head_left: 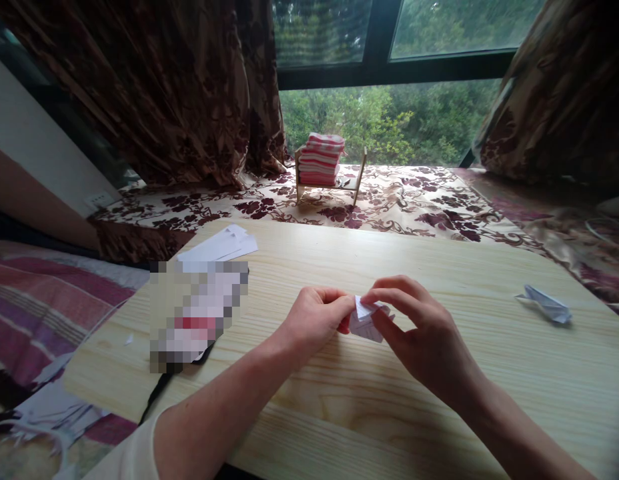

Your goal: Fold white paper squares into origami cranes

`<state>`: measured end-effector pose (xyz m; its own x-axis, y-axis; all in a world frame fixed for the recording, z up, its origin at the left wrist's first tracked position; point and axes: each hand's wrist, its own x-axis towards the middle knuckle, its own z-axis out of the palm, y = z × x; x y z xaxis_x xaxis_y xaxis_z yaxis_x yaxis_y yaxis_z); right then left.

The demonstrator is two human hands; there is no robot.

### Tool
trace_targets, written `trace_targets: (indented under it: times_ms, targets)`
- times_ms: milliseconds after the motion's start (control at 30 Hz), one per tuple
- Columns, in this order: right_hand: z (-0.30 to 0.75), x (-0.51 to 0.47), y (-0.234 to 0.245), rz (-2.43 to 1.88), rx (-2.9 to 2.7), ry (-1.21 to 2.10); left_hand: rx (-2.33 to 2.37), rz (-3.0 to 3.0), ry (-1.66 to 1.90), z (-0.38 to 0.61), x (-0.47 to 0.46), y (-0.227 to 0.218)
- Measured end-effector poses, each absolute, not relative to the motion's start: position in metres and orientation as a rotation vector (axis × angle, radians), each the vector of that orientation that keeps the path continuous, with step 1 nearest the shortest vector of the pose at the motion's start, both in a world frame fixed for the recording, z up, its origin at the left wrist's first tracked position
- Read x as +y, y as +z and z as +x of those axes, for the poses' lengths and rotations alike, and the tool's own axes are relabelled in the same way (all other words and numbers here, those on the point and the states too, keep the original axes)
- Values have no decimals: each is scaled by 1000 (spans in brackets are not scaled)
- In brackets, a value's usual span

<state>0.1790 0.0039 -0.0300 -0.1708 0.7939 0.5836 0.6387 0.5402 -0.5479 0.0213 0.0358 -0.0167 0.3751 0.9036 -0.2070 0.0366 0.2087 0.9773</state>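
A small piece of folded white paper (368, 327) with faint printed lines is held between both hands above the wooden table. My left hand (322, 310) pinches its left edge between thumb and fingers. From the right, my right hand (412, 320) grips the paper's upper right part, thumb below and fingers bent over the top. Part of the paper is hidden behind the fingers. Off to the right on the table lies a folded paper shape (547, 305) with a pointed end.
The light wooden table (299, 267) carries a stack of paper strips (219, 245) at the back left and a blurred-out device (202, 317) with a black cable. Beyond the table, a small wooden stand (357, 177) holds folded pink-and-white cloths (320, 160). Loose papers (59, 407) lie at lower left.
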Motion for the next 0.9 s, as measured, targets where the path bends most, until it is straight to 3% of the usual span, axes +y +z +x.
trace_targets:
  times_ms: [200,533,667,900]
  targets:
    - [184,1,-21,-1142,-2126,-179,1020,1146,796,21,37,-15]
    - [184,1,-20,-1165,-2171,-214,953,1150,802,21,38,-13]
    - [185,2,-21,-1171,-2077,-49,947,1188,817,21,37,-12]
    - [190,8,-16,-1414,-1631,685,989,1202,821,22,37,-10]
